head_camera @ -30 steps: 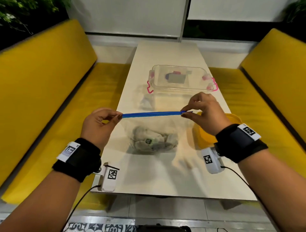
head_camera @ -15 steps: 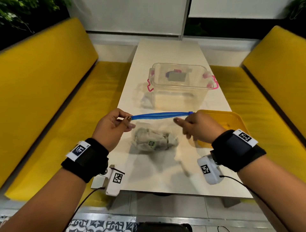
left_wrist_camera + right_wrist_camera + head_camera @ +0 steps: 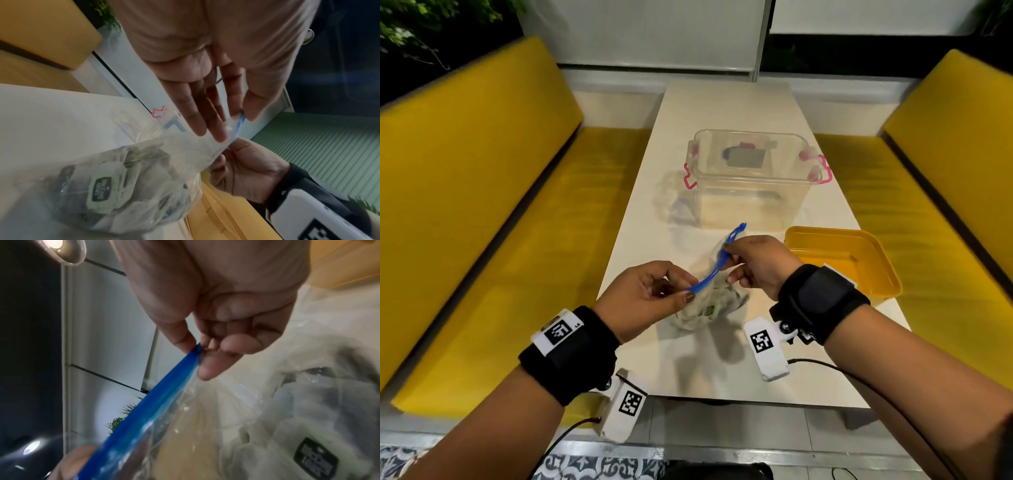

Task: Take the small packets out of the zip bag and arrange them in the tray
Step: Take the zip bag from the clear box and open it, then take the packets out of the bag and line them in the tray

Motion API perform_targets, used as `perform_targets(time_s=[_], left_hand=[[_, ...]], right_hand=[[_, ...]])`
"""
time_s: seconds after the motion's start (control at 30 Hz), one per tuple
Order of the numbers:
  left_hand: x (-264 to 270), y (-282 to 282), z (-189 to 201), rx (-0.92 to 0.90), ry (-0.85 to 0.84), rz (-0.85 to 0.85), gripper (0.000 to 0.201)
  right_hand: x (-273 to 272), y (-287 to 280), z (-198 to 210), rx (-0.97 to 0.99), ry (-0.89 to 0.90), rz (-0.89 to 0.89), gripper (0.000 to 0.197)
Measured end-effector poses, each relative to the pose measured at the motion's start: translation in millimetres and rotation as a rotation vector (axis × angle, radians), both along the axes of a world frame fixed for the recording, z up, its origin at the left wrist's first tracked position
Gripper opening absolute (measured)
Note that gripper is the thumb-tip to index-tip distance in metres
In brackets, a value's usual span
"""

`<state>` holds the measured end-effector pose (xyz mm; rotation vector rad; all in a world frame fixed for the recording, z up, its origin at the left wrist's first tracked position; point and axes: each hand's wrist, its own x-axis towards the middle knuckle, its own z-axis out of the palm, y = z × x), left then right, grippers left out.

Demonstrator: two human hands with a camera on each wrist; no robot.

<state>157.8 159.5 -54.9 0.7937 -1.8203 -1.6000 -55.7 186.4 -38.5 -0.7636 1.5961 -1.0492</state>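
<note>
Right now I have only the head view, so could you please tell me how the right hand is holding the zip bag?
Observer: In the right wrist view, the right hand pinches the blue zip strip between thumb and fingertips.
Operator: And the left hand?
Observer: The left wrist view shows the left hand pinching the strip between thumb and forefinger, other fingers straight.
Operator: Can you read the packets?
Observer: The packets are pale with dark labels inside the zip bag; the print is blurred.
</note>
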Motion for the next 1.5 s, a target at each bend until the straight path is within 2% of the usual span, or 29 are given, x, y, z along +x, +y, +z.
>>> perform_targets(time_s=[0.03,0.1,0.13,0.27,0.37,0.53,0.73,0.83,1.0,1.13,1.2,1.33,1.4,1.5], left_hand=[[-1.0,0.6,3.2,0.002,-0.018,-0.007,0.013],[-3.2,-2.0,7.0,-0.028,-0.083,0.014,0.040],[-4.5,-4.9,9.3,-0.039,-0.098,0.041,0.046],[-10.9,-14.1,17.5,-0.087,-0.109,0.139,0.044],[-22.7,-15.4,18.6,0.027,-0.051,0.151,0.033],[-45.8,-14.9,11.6,0.154,-0.082,0.186,0.023],[-45.5,-25.1,2.7,0.121,-0.133,0.227,0.019],[-39.7,-29.3,-0.5,0.155,-0.120,0.247,0.018],[-32.2,-36.5,-4.7,0.382,0.070,0.387,0.009],[-31.6,-37.3,-13.1,0.602,0.316,0.408,0.024],[-32.7,-36.3,-13.5,0.667,0.347,0.363,0.030],[-39.0,-36.1,-11.1,0.585,0.238,0.294,0.031],[-44.2,-34.0,-10.6,0.446,0.087,0.277,0.032],[-48.7,-28.9,-10.4,0.228,-0.099,0.261,0.036]], right_hand=[[0.2,-1.0,-0.2,-0.036,-0.007,0.012,0.018],[-1.2,-1.8,2.5,-0.101,-0.014,0.059,0.019],[-2.5,-1.9,5.9,-0.134,0.000,0.097,0.020],[-11.2,2.8,22.9,-0.246,0.175,0.277,0.029],[-11.1,4.5,26.8,-0.265,0.240,0.343,0.026],[5.5,-1.2,6.4,-0.229,0.243,0.395,0.020],[7.7,-1.4,-4.5,-0.175,0.228,0.503,0.019],[3.0,-2.0,-9.7,-0.143,0.266,0.460,0.017],[-13.3,0.1,-21.4,-0.126,0.174,0.124,0.022],[-22.1,1.5,-34.9,-0.158,0.376,0.059,0.024],[-23.1,2.7,-37.4,-0.242,0.531,0.065,0.024],[-14.1,5.4,-26.2,-0.616,1.020,0.226,0.030],[-6.6,4.4,-24.0,-0.792,1.145,0.401,0.032],[6.9,4.4,-25.9,-0.860,1.254,0.750,0.026]])
